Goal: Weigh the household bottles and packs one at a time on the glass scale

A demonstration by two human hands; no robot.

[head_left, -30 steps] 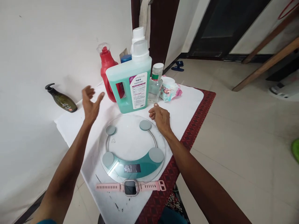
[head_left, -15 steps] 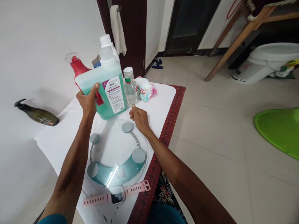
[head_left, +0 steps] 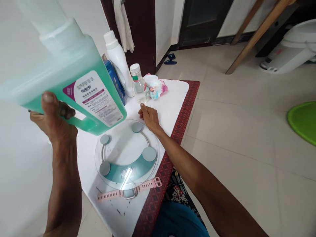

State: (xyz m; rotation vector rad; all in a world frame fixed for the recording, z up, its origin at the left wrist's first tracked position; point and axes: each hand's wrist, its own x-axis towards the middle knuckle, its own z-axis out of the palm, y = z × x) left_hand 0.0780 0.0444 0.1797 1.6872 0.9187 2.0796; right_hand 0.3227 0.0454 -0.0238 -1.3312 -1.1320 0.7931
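My left hand (head_left: 55,118) is wrapped round the handle of a large jug of green liquid (head_left: 98,100). The jug is tilted and raised close to the camera, its white label towards me. Below it lies a round glass bathroom scale (head_left: 123,148) with grey foot pads, a teal band and figures on its display. My right hand (head_left: 150,118) hovers by the scale's far edge, fingers loosely curled with nothing in them. Just beyond it stands a clear glass bottle (head_left: 139,86). A pink-strapped smartwatch (head_left: 129,192) lies along the scale's near edge.
Behind the jug stand a white bottle (head_left: 120,65) and a blue box (head_left: 115,80). A pink-and-white soft packet (head_left: 155,87) sits near the far end of the table (head_left: 170,108). To the right are tiled floor, a white bucket (head_left: 291,49) and something green (head_left: 303,121).
My left hand has lifted the jug off the table, up and left towards the camera. Figures now show on the scale's display. The red bottle and dark pump bottle no longer show.
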